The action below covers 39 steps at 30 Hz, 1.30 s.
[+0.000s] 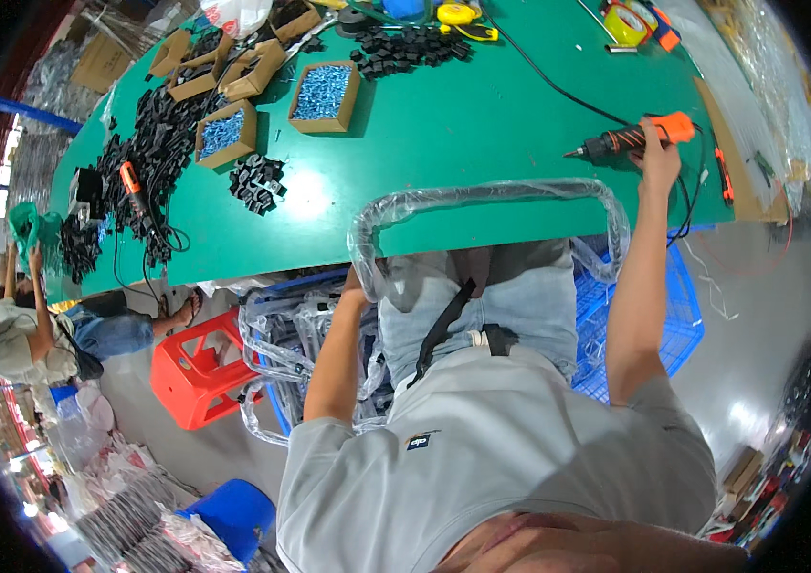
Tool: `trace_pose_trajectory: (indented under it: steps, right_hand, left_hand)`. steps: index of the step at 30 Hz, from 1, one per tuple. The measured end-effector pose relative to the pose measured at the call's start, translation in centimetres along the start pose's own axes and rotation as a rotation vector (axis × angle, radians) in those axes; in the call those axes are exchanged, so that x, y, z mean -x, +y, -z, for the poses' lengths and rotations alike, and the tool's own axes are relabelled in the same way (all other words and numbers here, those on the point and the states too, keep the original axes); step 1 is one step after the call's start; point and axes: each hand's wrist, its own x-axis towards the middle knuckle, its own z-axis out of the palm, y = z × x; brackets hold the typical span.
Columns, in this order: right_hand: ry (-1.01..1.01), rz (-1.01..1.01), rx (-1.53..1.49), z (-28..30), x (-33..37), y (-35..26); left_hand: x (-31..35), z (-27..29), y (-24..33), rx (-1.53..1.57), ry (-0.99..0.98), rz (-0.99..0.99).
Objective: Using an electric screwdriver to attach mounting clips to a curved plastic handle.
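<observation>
Toward the right of the table, my right hand [658,162] is closed round an orange and black electric screwdriver [620,142]. Its bit points left and a black cable trails from it. A U-shaped tube frame [496,193], wrapped in clear plastic, lies across the table's near edge with its two legs reaching toward my lap. My left hand [358,285] is beside the frame's left leg, just under the table edge; its fingers are hidden there, so its grip does not show.
On the green table [482,105] stand cardboard boxes of bluish screws [322,94], with piles of small black parts [258,183] around. A second screwdriver [132,183] lies left. Below are a red stool [197,368], wrapped frames and a blue crate [677,320]. Another person [28,334] sits far left.
</observation>
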Motion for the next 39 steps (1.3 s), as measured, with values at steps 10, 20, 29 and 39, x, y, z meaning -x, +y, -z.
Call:
trace_pose_trajectory:
  steps: [10,20,29,39]
  right_hand:
    - [0.015,0.623,0.439,-0.8,7.1,-9.8]
    - [-0.300,0.638,-0.287,-3.5,6.6,-5.5]
    - [-0.184,0.686,-0.331,-3.5,7.0,-3.8]
    - [-0.482,0.564,-0.419,-2.7,8.2,-6.6]
  left_hand:
    - [2.4,5.0,8.0,-0.181,0.179,-0.069]
    - [-0.9,2.6,6.4,-0.319,0.042,0.210]
    - [0.4,2.8,5.3,-0.319,0.152,0.204]
    - [0.2,25.0,26.1,0.171,-0.727,0.202]
